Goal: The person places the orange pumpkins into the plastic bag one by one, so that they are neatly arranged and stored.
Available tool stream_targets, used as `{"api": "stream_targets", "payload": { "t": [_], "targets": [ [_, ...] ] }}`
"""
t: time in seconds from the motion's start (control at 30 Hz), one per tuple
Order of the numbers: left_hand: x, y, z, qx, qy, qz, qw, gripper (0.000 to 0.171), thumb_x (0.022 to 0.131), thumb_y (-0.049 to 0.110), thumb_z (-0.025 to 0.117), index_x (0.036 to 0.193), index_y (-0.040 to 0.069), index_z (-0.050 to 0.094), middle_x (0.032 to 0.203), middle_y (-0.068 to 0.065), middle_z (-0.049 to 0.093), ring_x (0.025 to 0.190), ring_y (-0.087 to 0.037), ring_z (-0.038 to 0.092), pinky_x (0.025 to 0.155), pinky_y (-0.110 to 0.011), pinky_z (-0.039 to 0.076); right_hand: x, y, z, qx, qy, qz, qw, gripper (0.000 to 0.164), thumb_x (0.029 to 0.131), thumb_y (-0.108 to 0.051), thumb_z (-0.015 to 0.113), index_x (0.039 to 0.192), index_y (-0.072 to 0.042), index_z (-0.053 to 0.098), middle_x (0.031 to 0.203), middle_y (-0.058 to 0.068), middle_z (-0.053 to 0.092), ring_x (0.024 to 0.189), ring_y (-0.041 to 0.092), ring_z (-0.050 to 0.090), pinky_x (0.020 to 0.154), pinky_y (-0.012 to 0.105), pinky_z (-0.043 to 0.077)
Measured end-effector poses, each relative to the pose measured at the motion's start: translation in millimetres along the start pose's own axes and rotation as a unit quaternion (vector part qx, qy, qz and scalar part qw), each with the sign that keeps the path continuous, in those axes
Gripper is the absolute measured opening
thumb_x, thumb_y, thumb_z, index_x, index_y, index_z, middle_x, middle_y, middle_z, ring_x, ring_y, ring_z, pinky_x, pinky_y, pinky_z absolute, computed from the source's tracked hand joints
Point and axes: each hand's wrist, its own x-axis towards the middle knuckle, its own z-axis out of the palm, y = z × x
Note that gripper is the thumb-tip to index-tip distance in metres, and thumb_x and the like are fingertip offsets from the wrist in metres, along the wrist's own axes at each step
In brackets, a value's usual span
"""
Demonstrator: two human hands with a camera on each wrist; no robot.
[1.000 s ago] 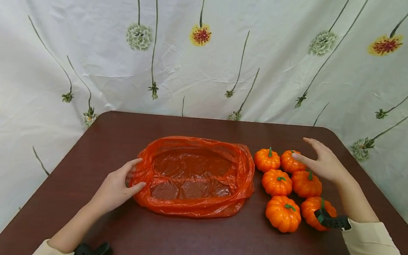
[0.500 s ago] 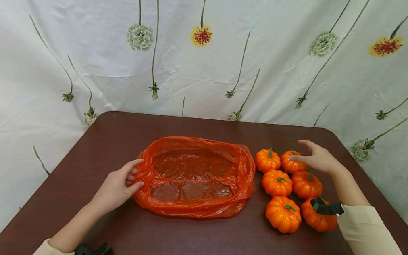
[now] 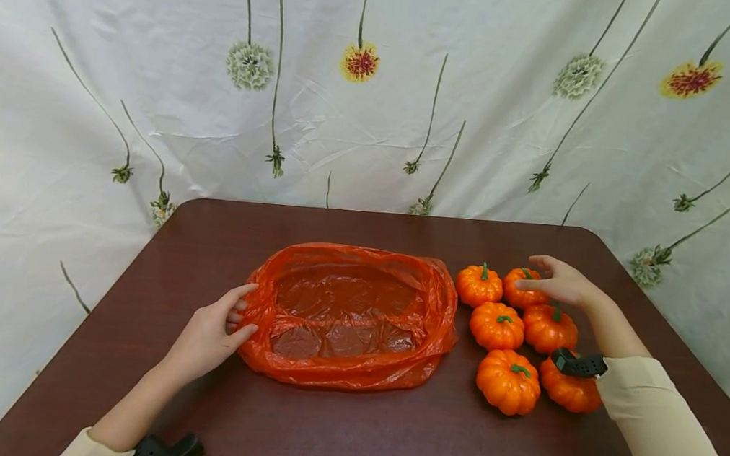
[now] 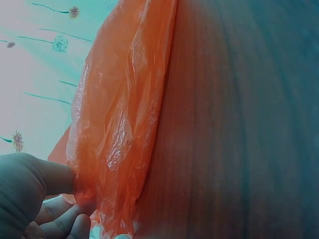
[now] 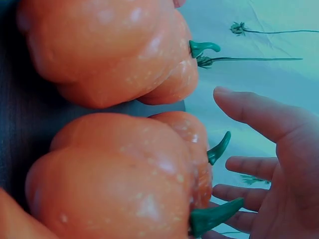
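A thin orange-red plastic bag [image 3: 339, 374] lies mouth up on the table, its rim spread wide. My left hand [image 3: 204, 338] holds its left end, thumb and fingers apart around the film. Up close in the left wrist view, the thumb [image 4: 57, 178] meets the crinkled bag [image 4: 119, 114], with curled fingers below it. Over the far right pumpkin [image 3: 512, 297] hovers my right hand [image 3: 567, 284], thumb and fingers spread, nothing gripped. The right wrist view has that hand [image 5: 294, 174] beside the green stems of small orange pumpkins [image 5: 119, 169].
Several more pumpkins stand close together right of the bag, among them a near one [image 3: 508, 382] and a far left one [image 3: 479, 286]. The dark brown table [image 3: 347, 436] has rounded far corners. A white flower-printed cloth [image 3: 373, 134] hangs behind it.
My right hand has moved left and slightly down toward the far right pumpkin, its thumb now overlapping that pumpkin more. My left hand and the bag have stayed in place.
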Motion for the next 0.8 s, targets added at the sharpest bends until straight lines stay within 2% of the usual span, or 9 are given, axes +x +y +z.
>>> {"api": "stream_targets", "payload": {
  "t": [0.33, 0.6, 0.8],
  "targets": [
    [-1.0, -0.9, 0.2, -0.002, -0.003, 0.001, 1.0000, 0.059, 0.083, 0.003, 0.076, 0.136, 0.000, 0.049, 0.105, -0.017, 0.062, 0.087, -0.028, 0.063, 0.077, -0.045, 0.056, 1.5, 7.3, 6.2, 0.011, 0.000, -0.008, 1.000, 0.085, 0.091, -0.041, 0.064, 0.146, 0.012, 0.026, 0.145, 0.037, 0.029, 0.130, 0.053, 0.032, 0.102, 0.062, 0.033],
    [-1.1, -0.3, -0.1, -0.004, -0.008, 0.001, 1.0000, 0.059, 0.083, 0.002, 0.075, 0.136, 0.000, 0.049, 0.105, -0.017, 0.062, 0.087, -0.028, 0.063, 0.076, -0.045, 0.057, 2.2, 11.4, 12.0, 0.011, -0.008, -0.001, 1.000, 0.091, 0.088, -0.041, 0.068, 0.147, 0.012, 0.022, 0.140, 0.038, 0.034, 0.124, 0.049, 0.038, 0.103, 0.062, 0.032],
    [-0.8, -0.5, -0.2, -0.002, -0.011, -0.001, 0.9999, 0.059, 0.083, 0.002, 0.076, 0.136, 0.000, 0.049, 0.104, -0.016, 0.062, 0.086, -0.028, 0.063, 0.076, -0.044, 0.057, 1.3, 10.5, 13.4, 0.005, 0.001, -0.009, 1.000, 0.089, 0.087, -0.036, 0.071, 0.145, 0.012, 0.024, 0.135, 0.037, 0.041, 0.118, 0.047, 0.043, 0.101, 0.062, 0.034]
  ]
}}
